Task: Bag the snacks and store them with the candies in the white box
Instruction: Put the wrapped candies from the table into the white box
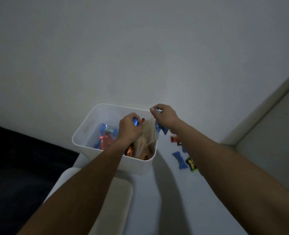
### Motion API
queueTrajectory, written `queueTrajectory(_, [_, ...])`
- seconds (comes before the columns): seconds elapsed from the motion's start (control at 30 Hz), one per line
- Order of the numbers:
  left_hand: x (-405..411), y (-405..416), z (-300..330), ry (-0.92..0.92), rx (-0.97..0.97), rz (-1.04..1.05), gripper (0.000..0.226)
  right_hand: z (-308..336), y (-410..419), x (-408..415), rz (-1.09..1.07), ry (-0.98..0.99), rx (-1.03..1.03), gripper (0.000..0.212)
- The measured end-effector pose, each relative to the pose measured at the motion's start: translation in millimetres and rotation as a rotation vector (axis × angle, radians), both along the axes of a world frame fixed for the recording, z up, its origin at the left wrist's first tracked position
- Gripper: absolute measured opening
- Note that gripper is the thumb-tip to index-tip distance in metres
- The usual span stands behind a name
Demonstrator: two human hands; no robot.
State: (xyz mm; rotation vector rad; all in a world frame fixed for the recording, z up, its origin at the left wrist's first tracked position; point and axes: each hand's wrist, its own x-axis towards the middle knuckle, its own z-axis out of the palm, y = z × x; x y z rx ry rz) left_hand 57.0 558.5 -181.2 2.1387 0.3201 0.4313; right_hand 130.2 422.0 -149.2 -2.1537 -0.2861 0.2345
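The white box [96, 119] stands on the white table top with a blue packet [109, 129], a red-wrapped candy [105, 140] and an orange one [129, 150] inside. A clear bag [148, 133] with snacks hangs in the box's right part. My left hand [129, 128] is over the box and grips small blue and red wrapped candies [137, 122]. My right hand [164, 117] is at the box's right rim, gripping blue wrapped candies [160, 128] and seemingly the bag's top edge.
Loose sweets lie on the table right of the box: a red one [174, 139], a blue one [180, 160] and a green-black one [192, 164]. A cream cushion [120, 197] sits below the box. Dark floor [21, 158] lies left; a wall stands behind.
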Motion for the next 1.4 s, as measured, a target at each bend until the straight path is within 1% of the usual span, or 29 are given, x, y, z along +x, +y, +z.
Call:
queueTrajectory(0.13, [-11, 40, -14, 0.121, -0.047, 0.072, 0.012, -4, 47, -3, 0.005, 0.051, -0.016, 0.035])
queueTrajectory(0.2, [-13, 54, -27, 0.212, -0.176, 0.053, 0.017, -10, 64, -2, 0.018, 0.073, -0.066, 0.041])
queueTrajectory(0.23, [-14, 59, -31, 0.266, -0.264, 0.038, 0.027, -12, 71, -2, 0.026, 0.088, -0.081, 0.045])
queueTrajectory(0.27, [-13, 63, -36, 0.328, -0.333, 0.025, 0.042, -16, 77, 0, 0.033, 0.111, -0.082, 0.05])
queueTrajectory(0.3, [-13, 66, -36, 0.375, -0.379, 0.024, 0.056, -19, 81, 1, 0.034, 0.147, -0.079, 0.056])
queueTrajectory(0.33, [-11, 68, -38, 0.401, -0.425, 0.032, 0.066, -21, 83, 1, 0.028, 0.173, -0.08, 0.06])
queueTrajectory(0.43, [-8, 69, -38, 0.446, -0.557, 0.104, 0.084, -24, 81, 4, -0.031, 0.189, -0.097, 0.061])
queueTrajectory(0.5, [-6, 71, -43, 0.432, -0.598, 0.112, 0.109, -24, 72, 6, -0.064, 0.158, -0.097, 0.057])
queueTrajectory(0.53, [-3, 71, -47, 0.42, -0.583, 0.114, 0.115, -24, 66, 6, -0.072, 0.137, -0.09, 0.054])
queueTrajectory(0.57, [-1, 68, -45, 0.405, -0.536, 0.115, 0.113, -23, 60, 8, -0.079, 0.114, -0.071, 0.05])
queueTrajectory(0.67, [-1, 48, -23, 0.39, -0.271, 0.142, 0.083, -18, 31, 10, -0.137, 0.085, 0.051, 0.032])
queueTrajectory(0.73, [4, 29, -14, 0.293, -0.198, 0.083, 0.063, -16, 7, 12, -0.187, 0.098, 0.107, 0.026])
queueTrajectory(0.77, [7, 18, -11, 0.238, -0.179, 0.044, 0.057, -16, -7, 13, -0.208, 0.108, 0.104, 0.025])
queueTrajectory(0.83, [13, -7, -3, 0.164, -0.143, -0.027, 0.047, -16, -36, 16, -0.233, 0.133, 0.07, 0.027])
queueTrajectory(0.9, [20, -35, 1, 0.133, -0.127, -0.106, 0.037, -20, -67, 17, -0.247, 0.171, 0.027, 0.028])
queueTrajectory(1.0, [29, -80, 0, 0.129, -0.079, -0.21, 0.036, -33, -111, 18, -0.267, 0.204, -0.063, 0.03])
queueTrajectory(1.07, [33, -107, -6, 0.136, -0.003, -0.287, 0.036, -45, -138, 17, -0.281, 0.195, -0.154, 0.029])
queueTrajectory(1.13, [35, -130, -21, 0.2, 0.077, -0.364, 0.031, -59, -161, 14, -0.289, 0.202, -0.256, 0.028])
queueTrajectory(1.2, [35, -148, -43, 0.278, 0.13, -0.425, 0.027, -80, -181, 11, -0.267, 0.208, -0.386, 0.034])
queueTrajectory(1.27, [33, -159, -72, 0.365, 0.212, -0.462, 0.039, -105, -197, 5, -0.228, 0.235, -0.505, 0.047])
queueTrajectory(1.37, [32, -164, -115, 0.485, 0.388, -0.497, 0.06, -143, -212, -2, -0.142, 0.261, -0.585, 0.074])
queueTrajectory(1.4, [32, -165, -129, 0.457, 0.436, -0.493, 0.06, -155, -216, -4, -0.102, 0.255, -0.598, 0.085])
